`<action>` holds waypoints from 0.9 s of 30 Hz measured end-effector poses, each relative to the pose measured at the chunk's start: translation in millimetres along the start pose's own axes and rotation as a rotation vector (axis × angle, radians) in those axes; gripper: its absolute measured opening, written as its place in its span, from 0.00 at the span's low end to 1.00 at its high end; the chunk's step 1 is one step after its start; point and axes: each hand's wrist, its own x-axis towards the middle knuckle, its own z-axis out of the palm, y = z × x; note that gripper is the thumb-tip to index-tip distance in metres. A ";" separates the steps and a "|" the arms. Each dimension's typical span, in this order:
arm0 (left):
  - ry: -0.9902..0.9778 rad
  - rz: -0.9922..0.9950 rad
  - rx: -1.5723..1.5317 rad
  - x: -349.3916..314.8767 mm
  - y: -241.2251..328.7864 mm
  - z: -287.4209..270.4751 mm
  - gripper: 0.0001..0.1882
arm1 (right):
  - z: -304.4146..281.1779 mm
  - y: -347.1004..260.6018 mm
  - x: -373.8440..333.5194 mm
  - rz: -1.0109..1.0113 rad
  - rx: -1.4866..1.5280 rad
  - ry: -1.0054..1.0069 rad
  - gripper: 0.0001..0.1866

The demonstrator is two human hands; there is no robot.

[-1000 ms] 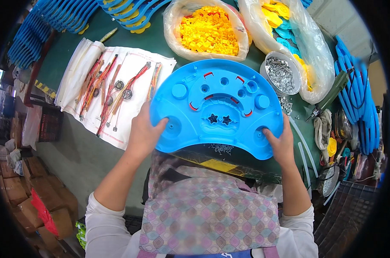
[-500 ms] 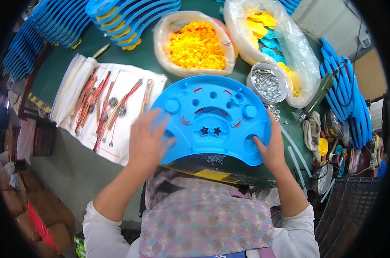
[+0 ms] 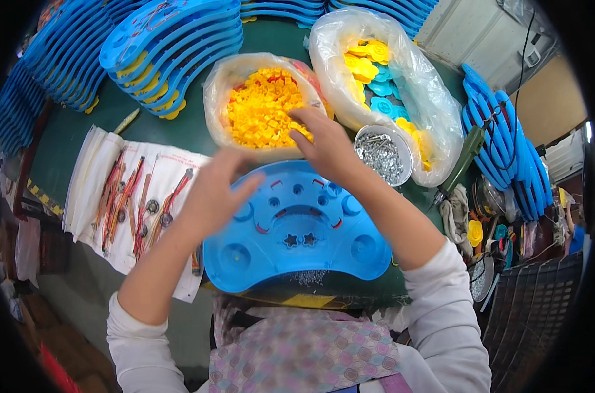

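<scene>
A blue plastic shell (image 3: 297,262), curved like a toy steering console, lies on the table before me with its inner side up. It has round wells, short red strips and two star-shaped holes. My right hand (image 3: 324,144) reaches over its far edge into a clear plastic bag (image 3: 215,98) of small yellow parts (image 3: 261,105). Thumb and forefinger are apart at the parts, and no piece shows between them. My left hand (image 3: 213,190), slightly blurred, hovers by the shell's far left side with its thumb spread from the fingers, holding nothing visible.
A white bowl of screws (image 3: 383,156) stands right of the shell, near a bag of yellow and turquoise flower-shaped pieces (image 3: 379,88). Wired parts (image 3: 143,206) lie on white sheeting at left. Stacked blue shells (image 3: 179,62) line the back; a green power screwdriver (image 3: 464,157) is at right.
My right hand has left the shell's right edge and moved into the yellow parts. My left hand has come off the shell's left side. The shell sits lower and further left in view.
</scene>
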 end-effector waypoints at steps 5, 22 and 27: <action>0.564 -0.038 0.521 112.4 -89.4 8.7 0.27 | 53.9 36.3 94.2 0.106 -0.103 0.002 0.20; 0.539 0.418 0.623 179.4 -68.9 25.9 0.35 | 40.8 113.6 174.4 0.584 -0.413 -0.162 0.26; 0.334 0.249 0.467 205.7 -76.8 43.5 0.24 | 20.7 117.1 177.6 0.575 -0.005 -0.283 0.24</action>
